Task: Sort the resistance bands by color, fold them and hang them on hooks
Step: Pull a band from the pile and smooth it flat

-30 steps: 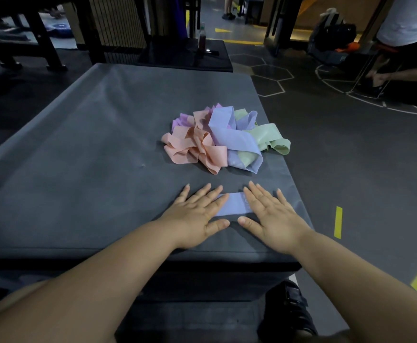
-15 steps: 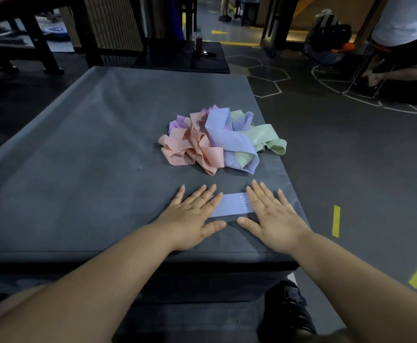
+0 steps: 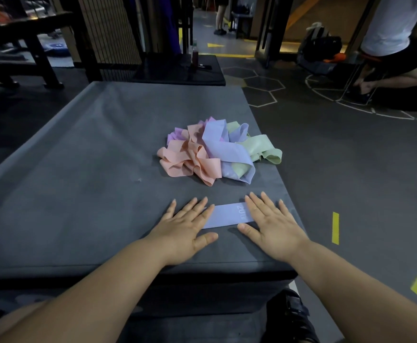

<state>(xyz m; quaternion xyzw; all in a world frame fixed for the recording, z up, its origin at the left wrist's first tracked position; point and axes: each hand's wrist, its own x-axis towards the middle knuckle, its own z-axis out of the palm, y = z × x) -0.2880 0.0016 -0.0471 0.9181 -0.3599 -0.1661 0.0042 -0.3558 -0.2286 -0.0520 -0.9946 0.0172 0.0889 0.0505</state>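
On dark grey padded worktop point(image 3: 78, 169), left hand point(image 3: 185, 229) and right hand point(image 3: 271, 226), both spread flat, press 1 flat lavender rubber band point(image 3: 227, 216); tangled peach-lavender-green-pink band pile point(image 3: 217, 154) looks unsorted, no hooks visible.

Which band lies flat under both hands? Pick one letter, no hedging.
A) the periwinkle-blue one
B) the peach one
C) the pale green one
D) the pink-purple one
A: the periwinkle-blue band lies flat on the grey mat, its ends under the straight fingers of the left hand and the right hand; the other colours lie in the tangled pile beyond.
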